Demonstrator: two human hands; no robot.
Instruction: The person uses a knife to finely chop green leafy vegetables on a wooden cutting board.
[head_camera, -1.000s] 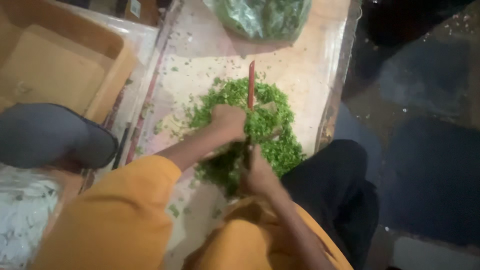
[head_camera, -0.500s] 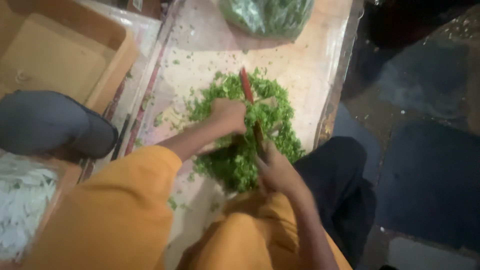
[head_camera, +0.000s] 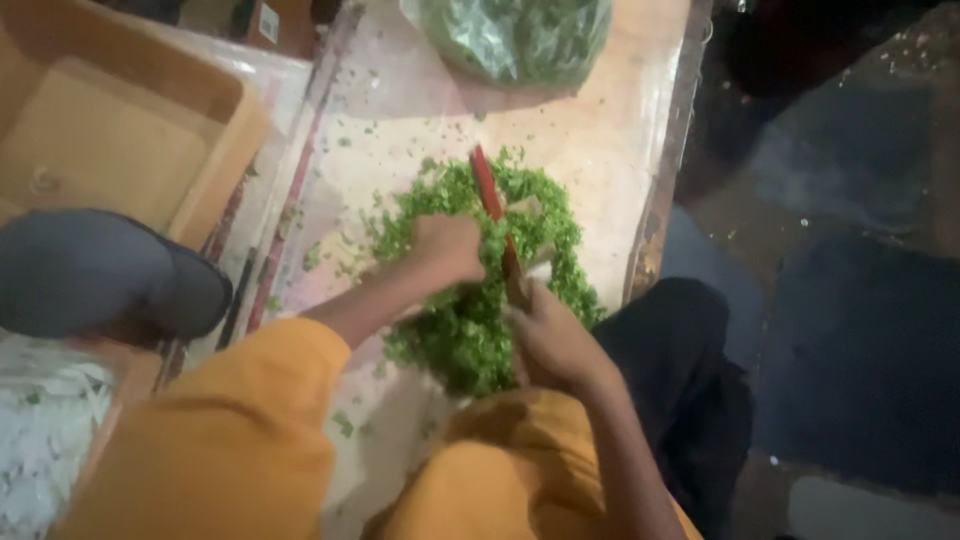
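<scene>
Red knife — prob. chopping greens.

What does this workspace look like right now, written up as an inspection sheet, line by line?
Surface: pale cutting board, strewn with green bits.
Job's things: pile of chopped greens mid-board; red-bladed knife lying across it.
Clutter: clear bag of greens at the far edge; tan tray to the left; dark rounded thing, kind unclear.
Hands: left hand on the greens beside the blade; right hand closed on the knife handle.
Cables: nothing seen.
Surroundings: dark floor to the right.
</scene>
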